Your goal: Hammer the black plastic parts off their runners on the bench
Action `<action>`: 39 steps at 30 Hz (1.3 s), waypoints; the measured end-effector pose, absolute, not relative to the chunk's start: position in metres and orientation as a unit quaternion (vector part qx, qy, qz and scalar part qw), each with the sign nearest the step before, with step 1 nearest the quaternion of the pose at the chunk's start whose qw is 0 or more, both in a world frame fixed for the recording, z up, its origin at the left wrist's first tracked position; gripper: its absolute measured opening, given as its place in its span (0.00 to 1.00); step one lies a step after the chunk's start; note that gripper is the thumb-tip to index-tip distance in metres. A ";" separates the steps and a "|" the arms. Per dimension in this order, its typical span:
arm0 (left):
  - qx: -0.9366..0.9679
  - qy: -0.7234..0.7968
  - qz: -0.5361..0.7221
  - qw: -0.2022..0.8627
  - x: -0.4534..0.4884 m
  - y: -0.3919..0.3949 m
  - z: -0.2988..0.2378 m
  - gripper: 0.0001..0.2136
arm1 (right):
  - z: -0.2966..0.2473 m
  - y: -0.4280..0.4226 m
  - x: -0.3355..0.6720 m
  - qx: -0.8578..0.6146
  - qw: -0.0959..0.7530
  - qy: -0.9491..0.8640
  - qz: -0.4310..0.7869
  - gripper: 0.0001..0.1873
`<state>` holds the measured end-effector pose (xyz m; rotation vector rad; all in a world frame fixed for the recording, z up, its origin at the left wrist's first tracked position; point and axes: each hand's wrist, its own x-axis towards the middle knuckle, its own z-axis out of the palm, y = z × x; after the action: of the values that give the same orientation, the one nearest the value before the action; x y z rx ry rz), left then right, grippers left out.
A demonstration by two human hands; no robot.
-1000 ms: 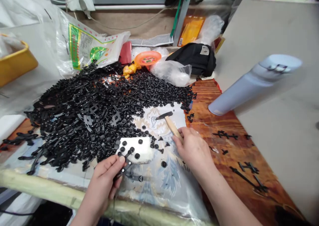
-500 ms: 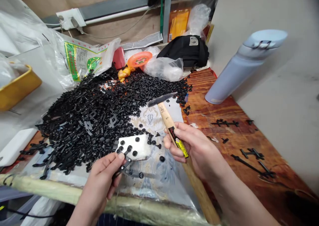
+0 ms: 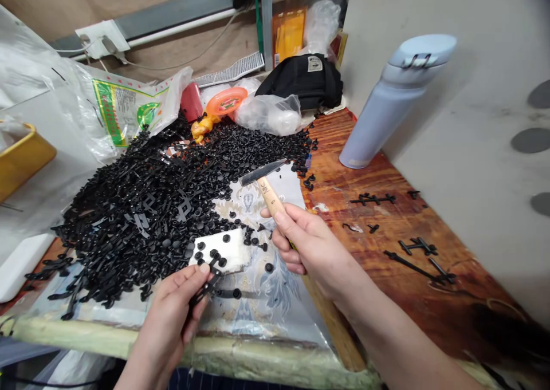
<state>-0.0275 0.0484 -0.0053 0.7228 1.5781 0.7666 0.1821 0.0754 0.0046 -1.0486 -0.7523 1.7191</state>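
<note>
The hammer [image 3: 263, 179] has a dark metal head and a pale, smooth wooden handle. The heap of small parts [image 3: 172, 189] is black plastic with a slight shine. The little block [image 3: 223, 251] looks white and matt, a bit rough. The table [image 3: 387, 235] is reddish wood, glossy, partly under a clear shiny plastic sheet [image 3: 275, 310]. The bottle [image 3: 387, 103] is pale blue, smooth and matt. The bags [image 3: 266, 114] are thin clear plastic. The black pouch [image 3: 305, 81] looks like cloth.

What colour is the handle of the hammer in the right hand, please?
Pale, light-brown wood; the hammer shows only in the head view, its handle gripped by the right hand.
</note>
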 end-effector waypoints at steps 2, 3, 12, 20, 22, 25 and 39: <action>0.305 0.677 0.334 0.580 -0.027 0.048 -0.005 0.18 | 0.005 0.076 0.182 -0.435 0.473 -0.307 0.702 0.11; 0.302 0.677 0.338 0.580 -0.027 0.048 -0.006 0.18 | 0.005 0.076 0.182 -0.437 0.473 -0.307 0.701 0.11; 0.282 0.666 0.354 0.593 -0.028 0.043 -0.011 0.17 | 0.003 0.076 0.182 -0.439 0.479 -0.307 0.695 0.13; 0.321 0.660 0.327 0.595 -0.029 0.044 -0.012 0.18 | 0.000 0.077 0.183 -0.439 0.480 -0.311 0.693 0.16; 0.331 0.668 0.322 0.584 -0.030 0.044 -0.012 0.18 | -0.001 0.078 0.183 -0.440 0.477 -0.314 0.693 0.16; 0.346 0.677 0.314 0.569 -0.028 0.044 -0.011 0.19 | -0.002 0.077 0.181 -0.447 0.473 -0.324 0.686 0.18; 0.367 0.652 0.321 0.581 -0.026 0.046 -0.009 0.20 | 0.014 0.037 0.184 -0.512 0.248 -0.755 0.327 0.16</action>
<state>-0.0258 0.0456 -0.0094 0.8575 1.5227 0.7496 0.1836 0.0373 0.0145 -1.3952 -2.0574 0.8909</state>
